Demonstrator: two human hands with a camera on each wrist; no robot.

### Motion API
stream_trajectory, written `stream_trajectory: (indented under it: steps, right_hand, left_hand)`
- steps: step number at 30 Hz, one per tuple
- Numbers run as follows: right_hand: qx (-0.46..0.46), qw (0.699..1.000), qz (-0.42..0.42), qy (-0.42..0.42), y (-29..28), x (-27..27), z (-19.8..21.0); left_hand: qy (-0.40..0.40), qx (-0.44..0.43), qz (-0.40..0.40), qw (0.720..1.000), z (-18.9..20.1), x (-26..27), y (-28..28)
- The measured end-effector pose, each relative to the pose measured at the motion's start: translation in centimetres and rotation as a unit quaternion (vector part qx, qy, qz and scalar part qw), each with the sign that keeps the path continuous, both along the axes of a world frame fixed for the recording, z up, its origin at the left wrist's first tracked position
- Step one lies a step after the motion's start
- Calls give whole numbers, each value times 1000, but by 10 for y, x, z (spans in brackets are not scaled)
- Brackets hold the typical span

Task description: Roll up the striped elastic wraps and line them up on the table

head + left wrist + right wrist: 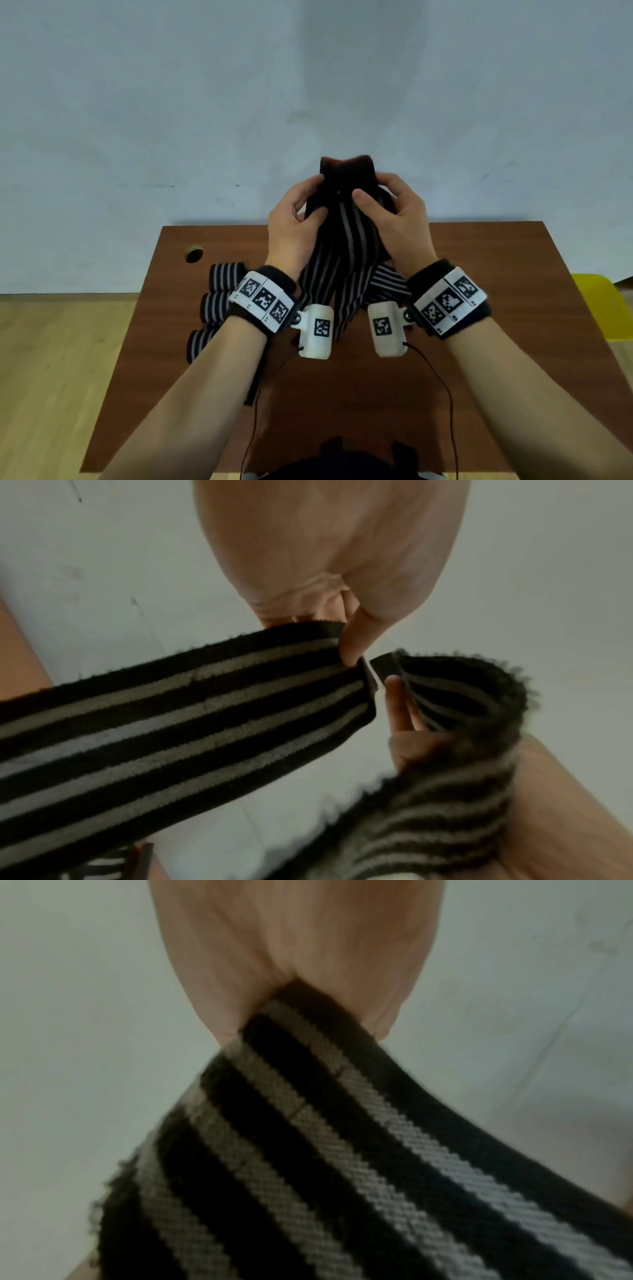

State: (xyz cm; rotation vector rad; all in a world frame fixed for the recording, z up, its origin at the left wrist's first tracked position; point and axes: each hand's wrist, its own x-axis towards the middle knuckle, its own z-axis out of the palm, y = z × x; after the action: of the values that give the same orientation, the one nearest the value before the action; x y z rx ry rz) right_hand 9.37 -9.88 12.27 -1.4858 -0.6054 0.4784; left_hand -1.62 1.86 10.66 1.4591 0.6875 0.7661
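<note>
Both hands hold one black-and-grey striped elastic wrap (346, 240) up above the brown table (496, 325). My left hand (301, 219) pinches its left edge near the top, thumb on the front. My right hand (387, 212) grips the right edge, thumb pressed on the stripes. The wrap's dark end (346, 168) sticks up above the fingers, and the rest hangs down to the table. In the left wrist view the striped wrap (192, 723) runs under my thumb (356, 639). The right wrist view shows the striped wrap (308, 1150) coming out of my closed palm. Three rolled wraps (219, 301) lie in a column on the left.
A round cable hole (194, 255) sits in the table's far left corner. A yellow chair (606, 305) stands beside the table on the right. Thin black cables (442, 383) trail from the wrist cameras over the near part of the table. A pale wall rises behind.
</note>
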Motion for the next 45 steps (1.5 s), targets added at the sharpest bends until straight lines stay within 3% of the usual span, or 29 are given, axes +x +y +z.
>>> stream_trajectory:
  steps: [6,15,19,22,25,27,34,39,42,45]
  right_hand:
    - [16,999,-46,-16,12,-7,8]
    - [0,999,-38,-24,21,-7,-3]
    - [-12,998,-53,-34,26,-3,-4]
    - [-43,998,-29,-36,24,3,-10]
    - [-49,994,91,19,17,6,-22]
    - [-44,990,125,45,15,8,-27]
    - [-14,997,59,46,25,5,-23]
    - [-45,989,101,102,28,5,-36]
    - [-30,969,143,199,22,9,-45]
    - [-72,967,160,184,16,14,-58]
  left_hand:
    - [-39,-20,7,999,16,7,-3]
    - [-64,-132,4,989,22,1,-2]
    - [-42,-103,0,994,20,3,4]
    - [-80,-176,-10,981,29,8,13]
    - [-124,-216,-34,968,42,13,20]
    - [-132,-225,-33,965,45,18,27]
    - [18,-223,-156,962,8,8,25]
    - [-6,-194,-121,973,-10,13,26]
    - [-16,-229,-94,969,-4,15,33]
    - [-47,-261,-73,961,-4,15,42]
